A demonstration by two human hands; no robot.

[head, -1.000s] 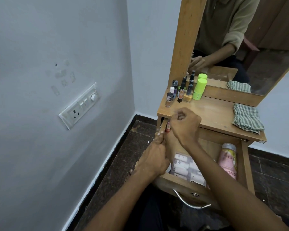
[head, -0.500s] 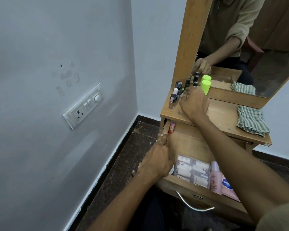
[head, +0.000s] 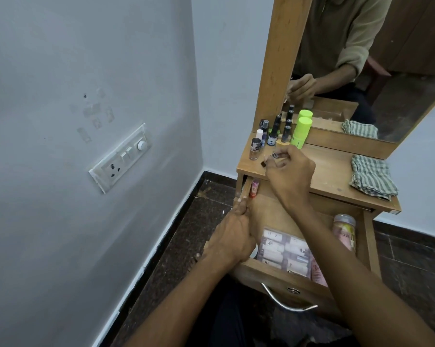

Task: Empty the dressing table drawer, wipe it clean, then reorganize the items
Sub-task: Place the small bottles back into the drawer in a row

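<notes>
The drawer [head: 281, 216] stands pulled out toward the viewer below the tabletop [head: 329, 171], its metal handle [head: 284, 300] on the near front panel. Inside, a clear packet [head: 284, 249] of small white tubes lies at the near side, a pink bottle [head: 344, 234] lies along the right wall, and a small pink tube [head: 254, 187] stands at the far left corner.

The left hand [head: 232, 236] reaches in from the near left, forearm angled up and to the right. Its fingers are curled over the left wall of the drawer, with the thumb pointing far along the top edge of that wall, gripping it.

The right hand [head: 290, 171] is raised over the left part of the tabletop, its forearm crossing above the drawer from the near right. Its fingers are bunched together and pinch a small bottle [head: 274, 155] at their tips; the bottle is mostly hidden by the fingers, so whether it touches the tabletop cannot be told.

Just beyond the hand, a cluster of nail polish bottles [head: 269, 136] stands at the far left of the tabletop, with a green bottle [head: 301, 132] beside them against the mirror [head: 361, 58]. A striped cloth [head: 371, 176] lies folded at the right of the tabletop.
</notes>
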